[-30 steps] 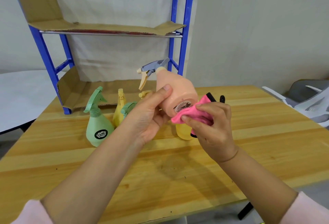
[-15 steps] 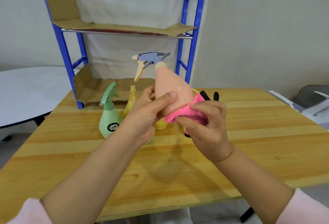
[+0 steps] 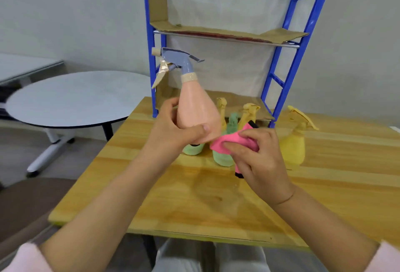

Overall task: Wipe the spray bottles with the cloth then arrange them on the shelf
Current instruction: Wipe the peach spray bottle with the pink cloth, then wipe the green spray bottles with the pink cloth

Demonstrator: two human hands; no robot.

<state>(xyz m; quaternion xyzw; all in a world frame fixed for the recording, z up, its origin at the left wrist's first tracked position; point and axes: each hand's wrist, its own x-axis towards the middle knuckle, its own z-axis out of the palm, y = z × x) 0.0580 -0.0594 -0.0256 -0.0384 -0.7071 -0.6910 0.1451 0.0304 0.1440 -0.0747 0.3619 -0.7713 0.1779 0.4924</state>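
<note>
Left hand [image 3: 173,130] grips a peach bottle [image 3: 195,110] upright; right hand [image 3: 258,159] pinches a pink cloth [image 3: 229,143] against its base, above the table [image 3: 216,202].

The green bottles [image 3: 221,158] (bases only) hide behind the peach bottle [image 3: 194,109] — the shelf [image 3: 216,37] top is cropped.

the peach plastic spray bottle [image 3: 197,111] stands upright in the left hand [image 3: 173,135], above the pale wooden table [image 3: 194,196]. the pink cloth [image 3: 229,143], in the right hand [image 3: 257,159], sits at its base on the right. behind them on the table stand two green plastic spray bottles [image 3: 223,158], with a yellow plastic spray bottle [image 3: 293,148] to their right. the blue metal shelf rack [image 3: 298,46] stands at the table's back, and a round grey table [image 3: 71,98] is off to the left.
</note>
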